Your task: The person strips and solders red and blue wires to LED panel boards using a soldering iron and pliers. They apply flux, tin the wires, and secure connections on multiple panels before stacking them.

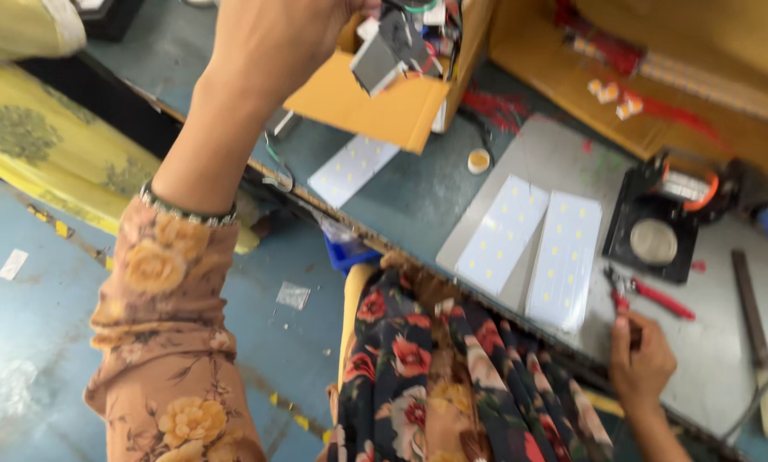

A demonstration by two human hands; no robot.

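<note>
Your left hand (273,43) reaching into the cardboard box (384,103) at 12 o'clock, grip hidden, your right hand (640,355) closed on red-handled pliers (649,295) at 4 o'clock, two white LED panels (534,244) beside them on the desk (726,359)

open tan cardboard box (384,107), bench's far edge

The box (384,107) up top looks like plain matt cardboard, and the two white panels (534,248) look like smooth, slightly shiny plastic or coated board with little yellow dots, sitting on a dull grey metal sheet (726,342). Pliers (649,295) have glossy red plastic grips, and the blue bench (418,197) paint looks worn and scuffed. Sleeve (166,342) and the floral cloth (452,385) look like soft printed fabric.
</note>
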